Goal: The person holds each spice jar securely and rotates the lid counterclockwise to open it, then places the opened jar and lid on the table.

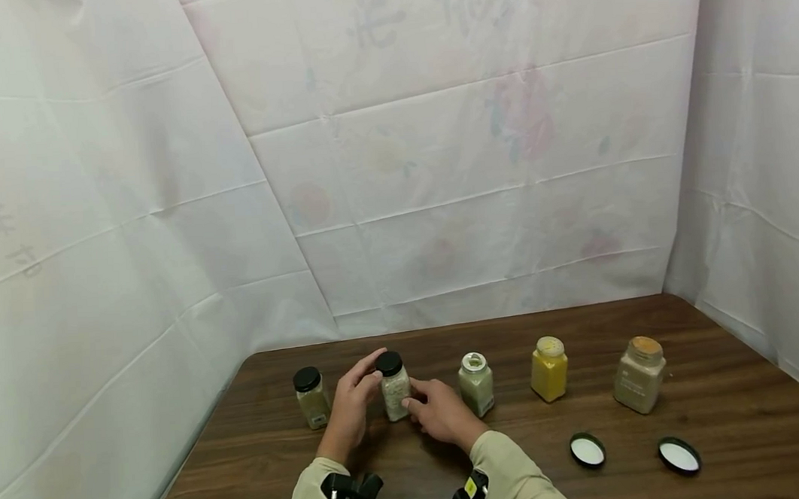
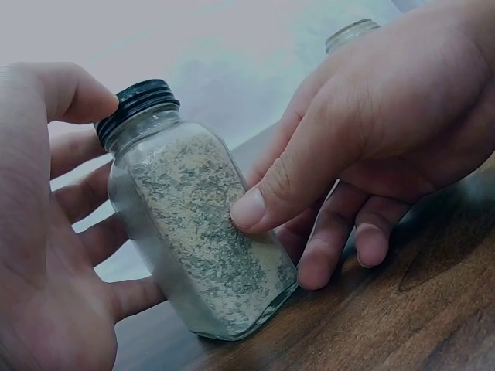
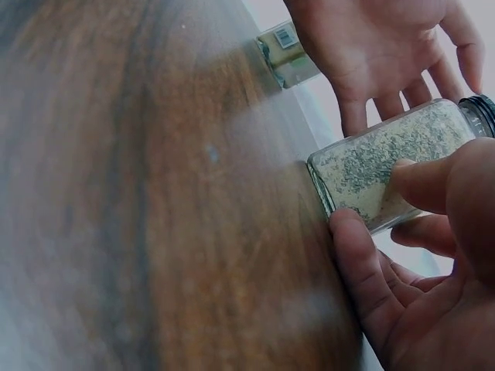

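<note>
A clear glass jar of pale, green-flecked seasoning (image 1: pixel 396 395) with a black screw lid (image 2: pixel 141 108) stands on the table between both hands. My left hand (image 1: pixel 350 404) holds it from the left, thumb at the lid and the other fingers spread behind the jar. From the right, my right hand (image 1: pixel 442 413) grips the lower body, its thumb (image 2: pixel 249 209) pressed on the front face. Left of the hands stands another black-lidded jar (image 1: pixel 314 405). To the right is a lidless jar of pale green powder (image 1: pixel 477 388).
Farther right stand an uncovered yellow-powder jar (image 1: pixel 549 373) and a larger uncovered jar (image 1: pixel 640 380) with brownish contents. Two removed lids, one nearer (image 1: pixel 588 451) and one farther right (image 1: pixel 679 456), lie with white insides up on the wooden table (image 1: pixel 519 469). White sheeting (image 1: pixel 436 165) hangs behind.
</note>
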`<state>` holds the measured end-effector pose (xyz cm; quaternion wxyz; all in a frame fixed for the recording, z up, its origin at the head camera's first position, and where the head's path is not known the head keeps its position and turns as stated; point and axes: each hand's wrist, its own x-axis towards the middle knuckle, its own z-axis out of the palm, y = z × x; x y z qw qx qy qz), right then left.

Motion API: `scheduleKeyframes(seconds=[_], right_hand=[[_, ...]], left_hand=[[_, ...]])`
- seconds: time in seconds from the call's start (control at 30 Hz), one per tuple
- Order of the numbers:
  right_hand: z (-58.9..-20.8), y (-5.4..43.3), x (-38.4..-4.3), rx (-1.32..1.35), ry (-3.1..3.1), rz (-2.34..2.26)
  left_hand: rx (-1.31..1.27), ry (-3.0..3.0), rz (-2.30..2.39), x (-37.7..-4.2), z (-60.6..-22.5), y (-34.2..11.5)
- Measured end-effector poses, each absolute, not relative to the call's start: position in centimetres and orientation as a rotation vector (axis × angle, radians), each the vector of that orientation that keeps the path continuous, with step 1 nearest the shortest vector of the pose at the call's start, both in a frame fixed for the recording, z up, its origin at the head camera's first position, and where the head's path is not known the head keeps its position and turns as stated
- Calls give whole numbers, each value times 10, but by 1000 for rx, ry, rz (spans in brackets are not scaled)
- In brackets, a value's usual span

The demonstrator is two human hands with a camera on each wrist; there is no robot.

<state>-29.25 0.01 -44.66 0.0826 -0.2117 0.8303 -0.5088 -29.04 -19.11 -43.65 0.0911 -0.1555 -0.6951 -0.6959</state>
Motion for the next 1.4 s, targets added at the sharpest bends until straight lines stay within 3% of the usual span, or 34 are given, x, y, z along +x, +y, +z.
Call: scheduleKeyframes(seconds=[0.73,1.4], right_hand=[[-444,-1,-292,-618,2445,-1536],[-447,0,-289,-648,2499,-1521]], left_hand=[[-349,-1984,-2113,-291,-437,-193],[-417,-2074,-2091,-287,-438,-193]])
